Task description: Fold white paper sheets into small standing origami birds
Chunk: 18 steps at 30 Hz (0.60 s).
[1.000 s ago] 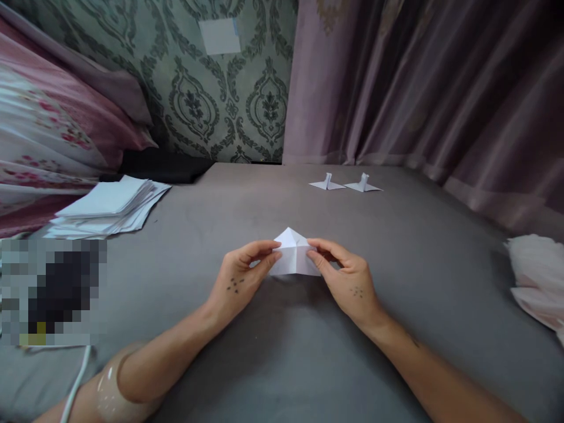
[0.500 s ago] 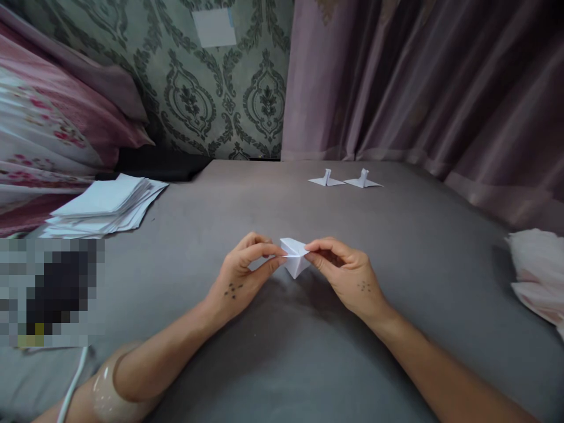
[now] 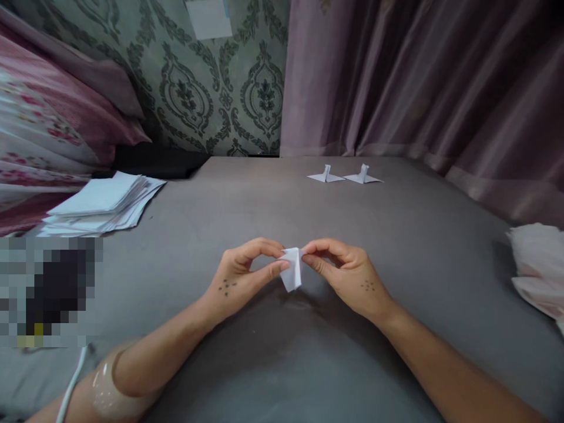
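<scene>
A small folded white paper is held between my two hands above the grey surface, near the middle of the view. My left hand pinches its left side, thumb on the near face and fingers behind. At the upper right edge of the paper, the thumb and forefinger of my right hand are closed on it. One narrow flap points down toward me. Farther back lie two finished-looking folded paper figures, a left one and a right one, each with flat points and an upright middle piece.
A stack of white paper sheets lies at the left, beside a black cloth. Pale crumpled fabric sits at the right edge. A white cable runs by my left forearm. Purple curtains hang behind.
The folded paper has turned between my fingers, so a long flap now faces me and hangs lower. My left thumb has shifted onto its front. The view has tipped slightly.
</scene>
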Tool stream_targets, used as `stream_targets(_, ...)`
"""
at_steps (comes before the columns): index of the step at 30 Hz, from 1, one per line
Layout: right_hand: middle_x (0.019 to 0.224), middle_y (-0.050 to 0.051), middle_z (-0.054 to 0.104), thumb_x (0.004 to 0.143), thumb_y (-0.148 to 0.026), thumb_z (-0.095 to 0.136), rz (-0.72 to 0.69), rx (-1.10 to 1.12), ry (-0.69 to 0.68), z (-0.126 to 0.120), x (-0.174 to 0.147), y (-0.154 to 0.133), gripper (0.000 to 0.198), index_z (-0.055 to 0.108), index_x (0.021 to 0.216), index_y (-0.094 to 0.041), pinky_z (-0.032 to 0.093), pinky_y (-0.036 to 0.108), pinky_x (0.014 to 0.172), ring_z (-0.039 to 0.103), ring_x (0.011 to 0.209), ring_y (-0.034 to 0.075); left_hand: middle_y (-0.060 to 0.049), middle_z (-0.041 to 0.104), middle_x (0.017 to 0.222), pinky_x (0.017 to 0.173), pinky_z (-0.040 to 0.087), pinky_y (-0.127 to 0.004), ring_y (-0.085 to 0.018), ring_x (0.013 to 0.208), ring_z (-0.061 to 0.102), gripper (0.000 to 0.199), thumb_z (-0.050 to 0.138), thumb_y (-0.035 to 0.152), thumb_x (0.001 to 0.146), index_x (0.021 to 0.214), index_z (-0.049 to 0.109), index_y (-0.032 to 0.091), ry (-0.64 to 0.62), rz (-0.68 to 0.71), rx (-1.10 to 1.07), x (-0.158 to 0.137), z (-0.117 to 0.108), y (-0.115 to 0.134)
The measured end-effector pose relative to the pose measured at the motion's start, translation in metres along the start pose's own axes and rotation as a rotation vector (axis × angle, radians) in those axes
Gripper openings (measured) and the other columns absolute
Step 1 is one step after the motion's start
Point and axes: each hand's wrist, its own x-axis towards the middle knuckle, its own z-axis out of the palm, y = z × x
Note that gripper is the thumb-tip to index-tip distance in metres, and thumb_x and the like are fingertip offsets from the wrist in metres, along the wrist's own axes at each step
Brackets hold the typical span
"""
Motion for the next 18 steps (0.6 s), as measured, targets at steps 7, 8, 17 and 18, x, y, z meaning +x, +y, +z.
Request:
stream_targets(7, 0.115, 0.009, 0.062, 0.077, -0.045, 0.071, 0.021, 0.004, -0.021, 0.012, -0.011, -0.007, 0.060, 0.049, 0.128, -0.023, 0.052, 0.038, 0.091, 0.061, 0.106, 0.022, -0.001, 0.067, 0.077, 0.068, 0.048, -0.024, -0.013, 0.071, 0.059, 0.016, 0.078, 0.031, 0.073, 0.075, 0.069, 0.018, 0.120, -0.211, -0.175, 0.000, 0.006, -0.002)
stream_targets(8, 0.117, 0.009, 0.060, 0.075, -0.044, 0.073, 0.030, -0.022, -0.007, 0.015, -0.013, -0.007, 0.066, 0.046, 0.131, -0.023, 0.051, 0.039, 0.093, 0.060, 0.108, 0.023, -0.001, 0.067, 0.077, 0.067, 0.048, -0.023, -0.013, 0.071, 0.059, 0.017, 0.078, 0.030, 0.072, 0.075, 0.068, 0.017, 0.130, -0.209, -0.175, 0.000, 0.008, -0.002)
stream_targets(17, 0.116, 0.008, 0.058, 0.081, -0.042, 0.067, -0.147, -0.191, 0.168, 0.014, -0.015, -0.013, 0.037, 0.057, 0.112, -0.023, 0.045, 0.039, 0.098, 0.055, 0.109, 0.022, -0.001, 0.068, 0.083, 0.075, 0.049, -0.025, -0.014, 0.078, 0.060, 0.013, 0.077, 0.029, 0.075, 0.079, 0.070, 0.019, 0.216, -0.149, -0.136, 0.000, 0.006, -0.005)
stream_targets(18, 0.109, 0.007, 0.060, 0.085, -0.041, 0.063, -0.136, -0.173, 0.197, 0.012, -0.013, -0.013, 0.027, 0.059, 0.106, -0.023, 0.047, 0.038, 0.094, 0.058, 0.103, 0.020, -0.002, 0.068, 0.085, 0.077, 0.049, -0.026, -0.015, 0.081, 0.061, 0.012, 0.077, 0.029, 0.075, 0.078, 0.070, 0.019, 0.224, -0.121, -0.114, 0.001, 0.005, -0.006)
